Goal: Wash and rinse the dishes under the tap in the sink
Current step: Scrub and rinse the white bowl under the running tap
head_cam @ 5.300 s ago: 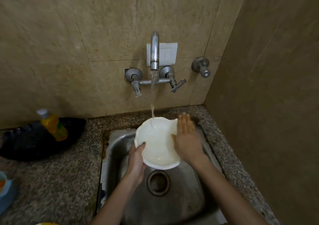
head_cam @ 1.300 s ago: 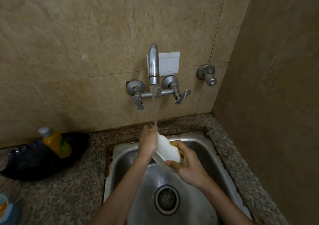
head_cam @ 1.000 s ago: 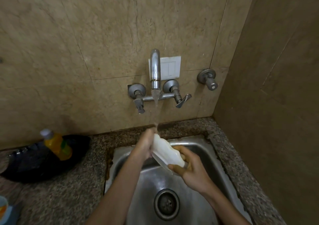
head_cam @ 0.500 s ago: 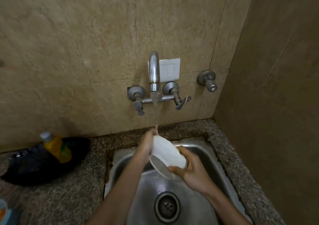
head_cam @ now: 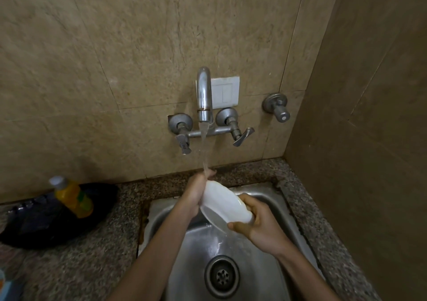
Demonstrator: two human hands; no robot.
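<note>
Two tiled walls are seen to meet at the right of the frame. Below them a speckled stone tabletop is spread across the lower left. A steel sink is let into it at lower centre. A dark, shallow pan or tray is set on the tabletop at the left edge; what it holds cannot be made out.

The tap is fixed to the wall at centre, and a stream of water is being run from it. One white dish is held tilted over the sink, just under the stream, and water is shed from its lower edge towards the drain.

Of the hands, the right hand is wrapped round the lower right rim of the dish, thumb under the edge. The left hand is laid against the upper left rim, with its fingertips in the water. Whether its fingers are curled round the rim cannot be told.

A yellow bottle is stood by the dark tray.

No foam is visible on the dish, so rinsing is judged to be well advanced. Setting it aside is left to do. No other dishes are seen in the sink, and whether more wait elsewhere cannot be told.
</note>
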